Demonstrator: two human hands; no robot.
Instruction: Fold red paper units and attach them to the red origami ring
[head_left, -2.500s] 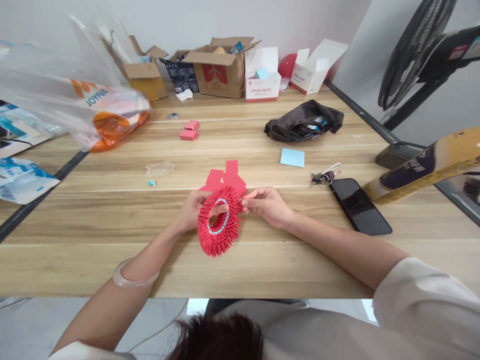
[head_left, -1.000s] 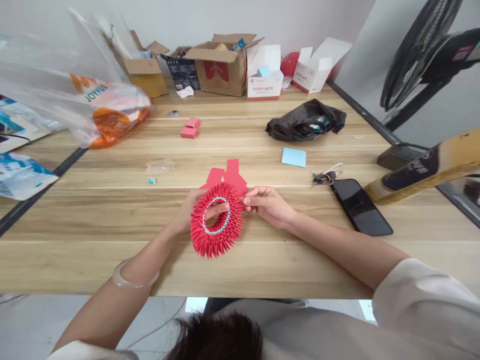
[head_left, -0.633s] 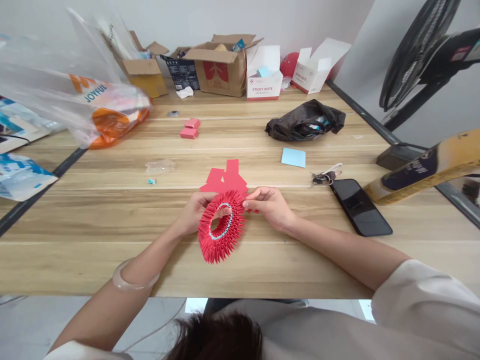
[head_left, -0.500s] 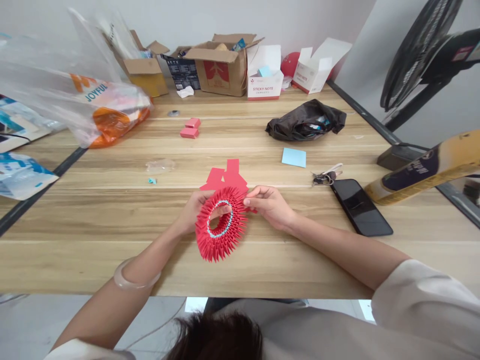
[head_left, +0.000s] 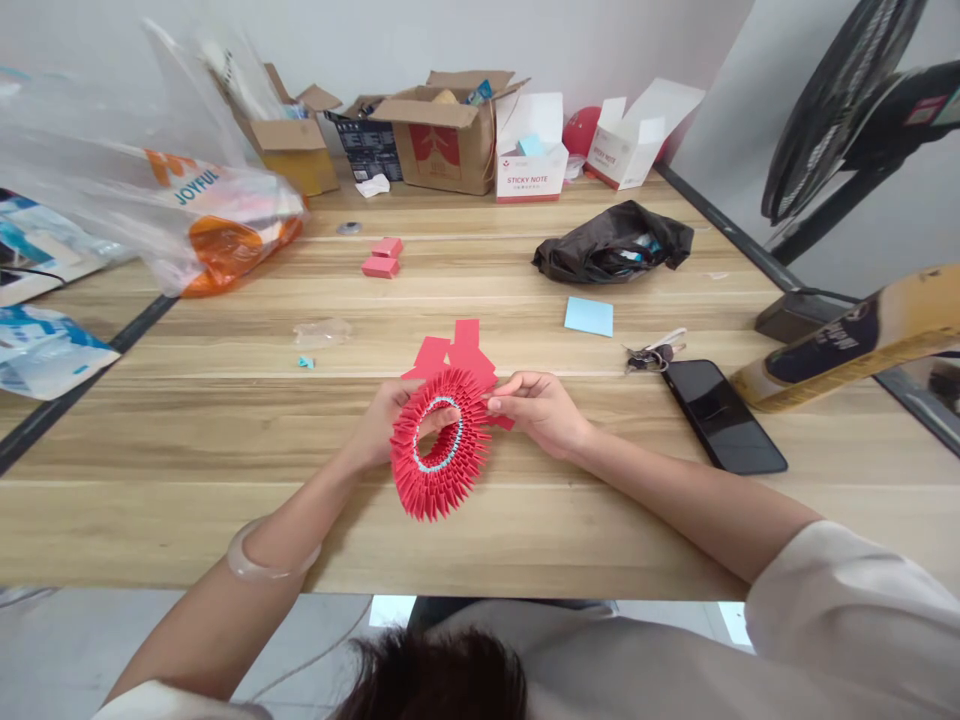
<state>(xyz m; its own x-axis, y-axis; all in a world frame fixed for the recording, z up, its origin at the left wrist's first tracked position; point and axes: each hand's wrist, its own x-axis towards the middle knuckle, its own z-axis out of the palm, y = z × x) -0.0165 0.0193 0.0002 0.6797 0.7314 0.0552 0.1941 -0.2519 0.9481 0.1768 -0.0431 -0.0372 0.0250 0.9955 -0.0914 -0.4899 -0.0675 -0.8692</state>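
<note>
A ring of folded red paper pieces (head_left: 470,455), with a pale blue inner edge, is tilted above the table. My left hand (head_left: 380,425) grips its far left side, with fingertips showing through the hole. At the ring's right rim, my right hand (head_left: 541,412) has thumb and forefinger pinched together; whether a small folded piece is between them is too fine to make out. Loose red paper sheets (head_left: 467,345) lie on the table just behind the ring, partly covered by it.
Two small red paper stacks (head_left: 381,267) and a blue sticky-note pad (head_left: 589,316) lie farther back. Keys (head_left: 649,357) and a phone (head_left: 724,415) are to the right, near a black plastic bag (head_left: 615,243). Cardboard boxes (head_left: 442,150) line the wall; a fan (head_left: 840,110) stands right.
The ring has shifted and turned very slightly in my left hand. My right hand stays pinched near its right rim; the table items lie as before.
</note>
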